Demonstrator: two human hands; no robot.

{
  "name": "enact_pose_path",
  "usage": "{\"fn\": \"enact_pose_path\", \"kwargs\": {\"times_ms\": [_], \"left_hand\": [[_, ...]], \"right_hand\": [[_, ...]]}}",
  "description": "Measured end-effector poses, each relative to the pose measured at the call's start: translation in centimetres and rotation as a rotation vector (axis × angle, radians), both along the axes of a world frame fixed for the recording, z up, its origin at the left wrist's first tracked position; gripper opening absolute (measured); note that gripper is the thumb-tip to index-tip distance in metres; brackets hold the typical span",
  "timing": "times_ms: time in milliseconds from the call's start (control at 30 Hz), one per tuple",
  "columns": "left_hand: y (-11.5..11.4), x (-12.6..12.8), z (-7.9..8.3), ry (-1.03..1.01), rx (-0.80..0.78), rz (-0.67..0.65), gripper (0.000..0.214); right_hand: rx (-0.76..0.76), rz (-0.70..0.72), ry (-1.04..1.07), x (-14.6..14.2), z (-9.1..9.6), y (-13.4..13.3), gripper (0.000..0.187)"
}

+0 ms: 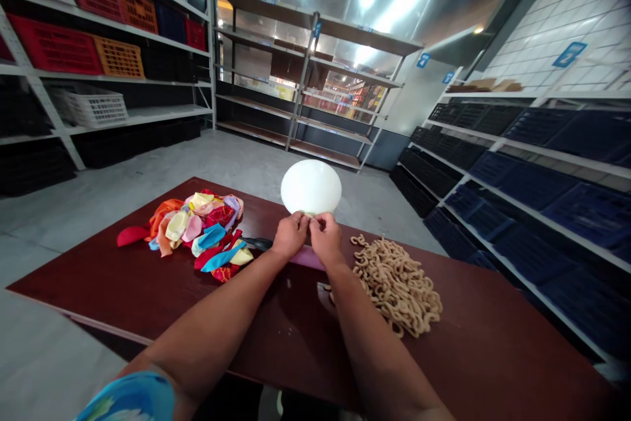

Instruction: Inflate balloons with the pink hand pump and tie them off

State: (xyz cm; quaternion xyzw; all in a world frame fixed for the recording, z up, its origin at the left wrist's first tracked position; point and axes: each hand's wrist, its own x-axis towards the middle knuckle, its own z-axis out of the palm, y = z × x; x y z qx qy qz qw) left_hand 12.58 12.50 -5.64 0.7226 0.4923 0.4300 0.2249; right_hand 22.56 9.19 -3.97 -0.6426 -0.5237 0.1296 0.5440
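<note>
A blown-up white balloon (311,186) stands just beyond my fingertips, its neck end towards me. My left hand (290,235) and my right hand (326,238) meet at that neck, both with fingers pinched on it. The fingers hide most of the neck, so I cannot see whether it is knotted. Under my wrists lies a purple tube-shaped thing (308,258), partly covered by my arms. A black tapered piece (257,243) sticks out to its left, perhaps part of the same thing.
Many limp balloons (192,227) in mixed colours are heaped on the dark red table (148,296), left. To the right is a pile of tan curled pieces (397,286). Shelves with crates (52,50) stand left, bare-looking racks (315,89) behind, dark bins (522,191) right.
</note>
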Motion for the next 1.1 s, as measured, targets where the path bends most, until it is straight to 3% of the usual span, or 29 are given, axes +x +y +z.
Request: {"fn": "enact_pose_path", "kwargs": {"times_ms": [67, 133, 233, 333, 433, 700, 1000, 1100], "left_hand": [[0.0, 0.1, 0.1, -0.043, -0.028, -0.021, 0.029], [0.1, 0.0, 0.2, -0.107, -0.073, -0.025, 0.028], [0.2, -0.3, 0.2, -0.227, -0.142, -0.035, 0.030], [0.3, -0.4, 0.1, -0.302, -0.168, -0.045, 0.030], [0.3, -0.3, 0.1, -0.286, -0.161, -0.040, 0.030], [0.0, -0.2, 0.2, -0.139, -0.118, 0.026, 0.033], [0.0, -0.3, 0.3, -0.375, -0.172, -0.169, 0.029], [-0.3, -0.2, 0.5, -0.394, -0.202, -0.257, 0.031]], "right_hand": [[0.069, -0.045, -0.108, 0.0, 0.0, -0.1, 0.014], [0.116, 0.030, -0.115, 0.1, 0.0, -0.1, 0.014], [0.108, 0.221, 0.057, 0.2, 0.1, -0.3, 0.017], [0.047, 0.315, 0.300, 0.3, 0.2, -0.2, 0.019], [0.049, 0.323, 0.412, 0.3, 0.0, -0.1, 0.023], [0.046, 0.290, 0.409, 0.2, -0.3, 0.0, 0.022], [0.022, 0.373, 0.639, 0.9, -0.1, 0.4, 0.023], [0.084, 0.296, 0.624, 1.4, -0.4, 0.8, 0.024]]}}
